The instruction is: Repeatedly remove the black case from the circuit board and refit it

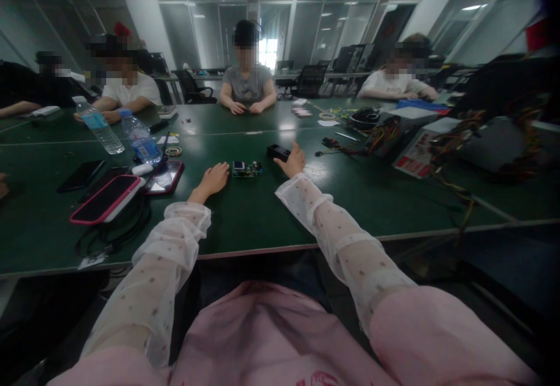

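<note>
My left hand (213,180) rests palm down on the green table, fingers stretched out, with nothing in it. Just right of its fingertips lies a small green circuit board (247,169) with a little screen and other parts on it. My right hand (294,162) is at the right end of a black box-shaped device (279,152) that lies on the table. Its thumb and index finger are spread apart, the thumb along the device's near side. Whether the thumb presses on the device is hard to tell.
Phones, one a pink-rimmed device (106,199), and two water bottles (140,138) are on the left. Tangled wires (371,135) and metal power supply boxes (422,148) are on the right. Several people sit around the green table (254,223), one person (248,86) opposite.
</note>
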### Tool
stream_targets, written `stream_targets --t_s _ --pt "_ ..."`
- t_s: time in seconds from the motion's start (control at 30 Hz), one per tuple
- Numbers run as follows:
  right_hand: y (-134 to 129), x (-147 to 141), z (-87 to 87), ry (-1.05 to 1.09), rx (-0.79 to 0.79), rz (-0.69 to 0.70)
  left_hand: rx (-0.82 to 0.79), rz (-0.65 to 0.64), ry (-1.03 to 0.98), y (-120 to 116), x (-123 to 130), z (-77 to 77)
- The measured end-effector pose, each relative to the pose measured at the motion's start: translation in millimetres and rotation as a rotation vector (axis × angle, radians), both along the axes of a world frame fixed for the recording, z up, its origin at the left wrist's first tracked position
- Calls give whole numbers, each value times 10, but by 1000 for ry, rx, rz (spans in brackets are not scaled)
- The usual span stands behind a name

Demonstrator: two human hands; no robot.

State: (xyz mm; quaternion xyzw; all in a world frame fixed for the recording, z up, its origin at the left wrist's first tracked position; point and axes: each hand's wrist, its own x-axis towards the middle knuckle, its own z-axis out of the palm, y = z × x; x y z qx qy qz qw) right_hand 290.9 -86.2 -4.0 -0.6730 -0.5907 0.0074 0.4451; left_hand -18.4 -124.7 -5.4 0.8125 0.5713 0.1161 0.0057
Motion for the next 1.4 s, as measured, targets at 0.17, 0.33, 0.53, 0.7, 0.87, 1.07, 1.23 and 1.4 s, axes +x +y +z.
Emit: stream_targets --t_s 0.17,0.33,0.53,0.7,0.87,1.07,1.23,1.4 --pt "60 49 -27 -22 -38 24 0 5 15 -26 5 24" --pt "68 52 -56 -29 -47 40 11 -4 2 -48 9 32" --pt "74 49 -65 38 9 25 -17 -8 3 -18 0 18" --pt "131 71 -95 68 -15 16 -28 -3 5 5 -4 12" --pt "164 84 -125 76 -11 25 -11 -2 7 10 -5 -1" --pt "146 104 -81 82 -30 32 -13 -8 6 12 -4 -8" --pt "170 73 17 149 40 102 -9 0 12 9 0 -2" --pt "137 -113 157 253 81 397 -5 -4 10 6 -2 4"
